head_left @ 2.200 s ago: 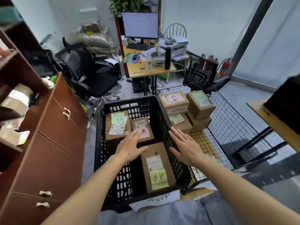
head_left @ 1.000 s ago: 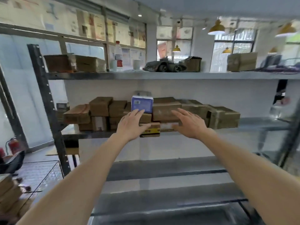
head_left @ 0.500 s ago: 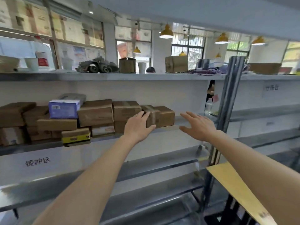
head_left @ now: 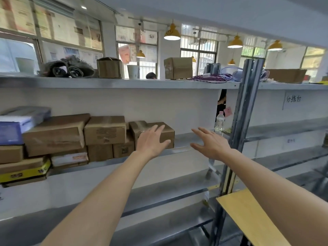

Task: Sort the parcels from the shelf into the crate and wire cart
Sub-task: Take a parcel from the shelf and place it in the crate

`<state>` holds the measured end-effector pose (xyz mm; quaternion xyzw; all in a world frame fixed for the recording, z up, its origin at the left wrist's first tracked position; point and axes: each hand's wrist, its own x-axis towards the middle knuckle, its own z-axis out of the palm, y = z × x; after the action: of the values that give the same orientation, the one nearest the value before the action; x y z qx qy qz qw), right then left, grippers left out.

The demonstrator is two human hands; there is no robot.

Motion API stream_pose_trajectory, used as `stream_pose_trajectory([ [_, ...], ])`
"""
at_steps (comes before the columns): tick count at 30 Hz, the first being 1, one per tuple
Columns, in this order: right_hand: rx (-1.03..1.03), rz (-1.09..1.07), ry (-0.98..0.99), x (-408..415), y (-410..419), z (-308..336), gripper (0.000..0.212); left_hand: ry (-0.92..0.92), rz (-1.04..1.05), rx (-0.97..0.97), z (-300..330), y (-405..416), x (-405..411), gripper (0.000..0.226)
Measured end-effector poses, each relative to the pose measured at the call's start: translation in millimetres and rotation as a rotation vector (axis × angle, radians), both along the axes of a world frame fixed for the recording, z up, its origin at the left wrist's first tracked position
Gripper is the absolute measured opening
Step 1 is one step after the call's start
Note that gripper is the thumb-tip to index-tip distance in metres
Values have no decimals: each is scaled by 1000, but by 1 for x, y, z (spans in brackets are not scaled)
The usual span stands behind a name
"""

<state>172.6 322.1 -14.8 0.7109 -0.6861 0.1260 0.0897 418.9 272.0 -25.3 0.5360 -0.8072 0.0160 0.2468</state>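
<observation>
A row of brown cardboard parcels (head_left: 104, 132) is stacked on the middle level of the grey metal shelf (head_left: 182, 150). The rightmost small brown parcel (head_left: 167, 132) stands at the end of that row. My left hand (head_left: 150, 142) is spread open in front of this parcel, fingers straight, and partly covers its front face. My right hand (head_left: 210, 143) hovers open to the right of the parcel, over bare shelf, apart from it. A blue and white box (head_left: 16, 125) lies on top of the stack at the far left. The crate and wire cart are out of view.
A grey upright post (head_left: 243, 125) stands just right of my right hand. A water bottle (head_left: 219, 122) sits behind it. The top shelf carries boxes (head_left: 178, 68), a cup and purple cables (head_left: 211, 78). A yellow board (head_left: 248, 217) juts out at lower right.
The view turned from the crate to the shelf, then slid right along the row of parcels. Both open hands moved closer to the rightmost parcel.
</observation>
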Motion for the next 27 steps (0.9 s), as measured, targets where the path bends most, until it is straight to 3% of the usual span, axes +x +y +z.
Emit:
stream_pose_trajectory([
  [10,101,99,-29,-7,-154,-20,73,10,115,48,-21,-123,-18,76],
  [27,226,401,-209,-17,-310,-84,69,-25,368,98,-41,-171,-66,75],
])
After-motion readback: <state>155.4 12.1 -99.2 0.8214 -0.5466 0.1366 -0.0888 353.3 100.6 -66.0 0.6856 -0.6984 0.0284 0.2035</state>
